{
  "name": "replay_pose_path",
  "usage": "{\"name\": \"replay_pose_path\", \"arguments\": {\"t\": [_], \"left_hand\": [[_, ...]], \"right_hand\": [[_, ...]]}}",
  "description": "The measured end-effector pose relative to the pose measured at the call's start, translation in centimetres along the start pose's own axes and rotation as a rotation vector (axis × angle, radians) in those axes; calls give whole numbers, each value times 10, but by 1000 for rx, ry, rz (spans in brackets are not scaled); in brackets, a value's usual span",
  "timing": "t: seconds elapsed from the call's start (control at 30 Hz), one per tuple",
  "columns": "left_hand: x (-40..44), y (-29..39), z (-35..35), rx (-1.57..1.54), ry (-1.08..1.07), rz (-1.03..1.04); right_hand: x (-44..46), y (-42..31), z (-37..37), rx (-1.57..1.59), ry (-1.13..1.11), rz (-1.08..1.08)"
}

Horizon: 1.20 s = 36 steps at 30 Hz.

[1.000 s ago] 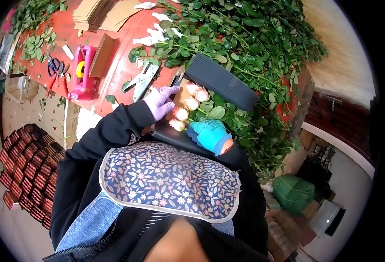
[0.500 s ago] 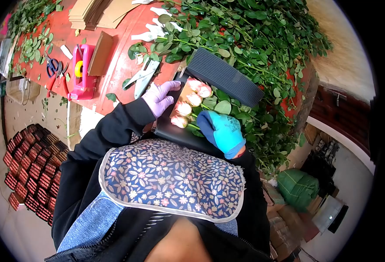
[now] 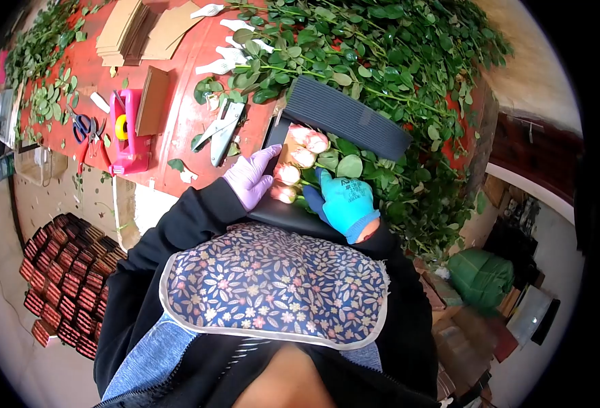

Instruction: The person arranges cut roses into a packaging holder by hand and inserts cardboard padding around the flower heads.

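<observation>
Around the roses [image 3: 304, 158], the left hand [image 3: 251, 178] lies at nine o'clock, the right hand [image 3: 346, 204] at four, the block [image 3: 347, 119] toward two. On the table [image 3: 191, 75], the stapler [image 3: 226, 132] sits at ten, the tape dispenser [image 3: 131, 146] farther out at nine

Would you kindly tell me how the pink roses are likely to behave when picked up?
The roses would probably bruise easily, since their soft-looking petals are exposed. They may also snag if pulled sideways, because leaves crowd close beside them.
</observation>
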<state>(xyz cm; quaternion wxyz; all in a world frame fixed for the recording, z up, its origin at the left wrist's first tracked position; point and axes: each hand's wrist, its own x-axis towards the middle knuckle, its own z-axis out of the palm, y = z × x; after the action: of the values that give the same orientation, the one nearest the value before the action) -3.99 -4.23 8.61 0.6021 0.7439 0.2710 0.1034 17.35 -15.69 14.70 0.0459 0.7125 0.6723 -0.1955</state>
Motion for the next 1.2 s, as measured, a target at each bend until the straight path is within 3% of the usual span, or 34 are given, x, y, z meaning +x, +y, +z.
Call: {"name": "replay_pose_path", "arguments": {"t": [0.13, 0.23, 0.57, 0.73, 0.8, 0.87, 0.97, 1.13, 1.2], "left_hand": [[2, -1, -1, 19, 52, 77], [5, 5, -8, -21, -48, -55], [14, 1, -12, -91, -53, 49], [20, 3, -15, 70, 6, 173], [23, 8, -19, 98, -20, 118], [25, 8, -18, 217, -101, 61], [30, 1, -11, 282, -52, 78], [32, -9, -7, 258, -38, 90], [34, -12, -6, 242, -37, 100]], "right_hand": [[5, 5, 6, 105, 16, -36], [3, 5, 8, 125, 30, -49], [-2, 10, 10, 80, 60, -66], [-1, 5, -12, 33, 68, -74], [-5, 1, -22, 23, 113, -263], [-3, -5, -25, 44, 32, -282], [4, 0, -6, 123, -176, -295], [17, 5, 14, 220, -156, -356], [18, -2, 12, 266, -53, -412]]}}
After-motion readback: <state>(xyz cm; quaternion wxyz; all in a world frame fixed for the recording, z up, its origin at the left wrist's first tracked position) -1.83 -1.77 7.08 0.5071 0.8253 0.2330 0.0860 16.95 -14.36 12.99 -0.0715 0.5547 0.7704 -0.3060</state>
